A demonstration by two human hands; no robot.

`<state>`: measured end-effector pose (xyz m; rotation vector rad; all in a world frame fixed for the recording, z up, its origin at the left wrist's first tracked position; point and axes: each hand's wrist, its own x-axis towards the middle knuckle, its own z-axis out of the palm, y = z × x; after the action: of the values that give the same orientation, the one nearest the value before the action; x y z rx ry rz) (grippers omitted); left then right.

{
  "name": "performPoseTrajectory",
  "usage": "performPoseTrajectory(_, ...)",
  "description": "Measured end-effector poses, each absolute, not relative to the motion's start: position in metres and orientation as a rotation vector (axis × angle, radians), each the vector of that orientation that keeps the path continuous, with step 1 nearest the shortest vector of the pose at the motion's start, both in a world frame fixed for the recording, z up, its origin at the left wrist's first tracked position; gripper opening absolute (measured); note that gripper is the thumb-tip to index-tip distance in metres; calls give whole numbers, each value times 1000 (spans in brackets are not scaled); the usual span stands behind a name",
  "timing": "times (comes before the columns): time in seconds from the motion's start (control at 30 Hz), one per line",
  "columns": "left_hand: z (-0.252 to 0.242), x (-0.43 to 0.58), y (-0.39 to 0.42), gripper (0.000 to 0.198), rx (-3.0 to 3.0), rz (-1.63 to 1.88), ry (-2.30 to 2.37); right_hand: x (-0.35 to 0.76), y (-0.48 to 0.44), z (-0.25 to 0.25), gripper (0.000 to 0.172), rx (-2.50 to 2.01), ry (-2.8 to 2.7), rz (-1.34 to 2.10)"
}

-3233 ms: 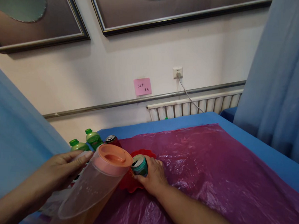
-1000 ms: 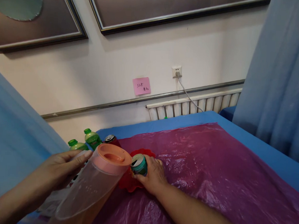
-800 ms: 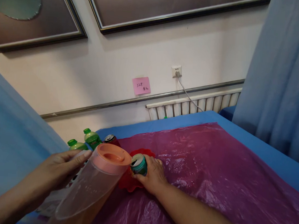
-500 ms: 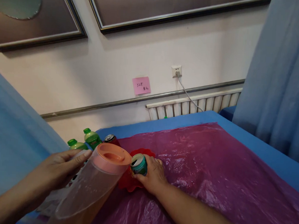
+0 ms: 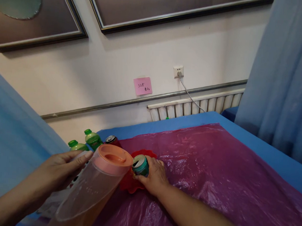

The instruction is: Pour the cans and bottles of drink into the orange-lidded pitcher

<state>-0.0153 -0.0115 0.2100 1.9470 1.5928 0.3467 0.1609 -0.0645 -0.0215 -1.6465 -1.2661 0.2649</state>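
My left hand [image 5: 65,167] is closed on the handle of a clear plastic pitcher [image 5: 92,188] with an orange lid. The pitcher tilts toward the right and holds brownish liquid low in its body. Its lid edge comes right up to a green drink can [image 5: 140,166]; whether they touch, I cannot tell. Wrapped around that opened can is my right hand [image 5: 154,174]. Beneath the can lies a red dish [image 5: 131,185] with a scalloped rim, partly hidden by the pitcher and my right hand.
Two green bottles [image 5: 93,140] and a dark red can [image 5: 113,140] stand behind the pitcher. Pink plastic sheeting [image 5: 201,164] covers much of the blue table [image 5: 160,125]. Blue curtains [image 5: 280,83] hang on both sides. A radiator [image 5: 197,104] and a socket [image 5: 178,72] with a cord are on the wall.
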Motion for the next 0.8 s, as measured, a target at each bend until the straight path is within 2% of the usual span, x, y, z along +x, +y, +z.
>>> performPoseTrajectory(0.8, 210, -17, -9, 75, 1966, 344, 1614, 161, -67, -19, 65, -1631, -1252, 330)
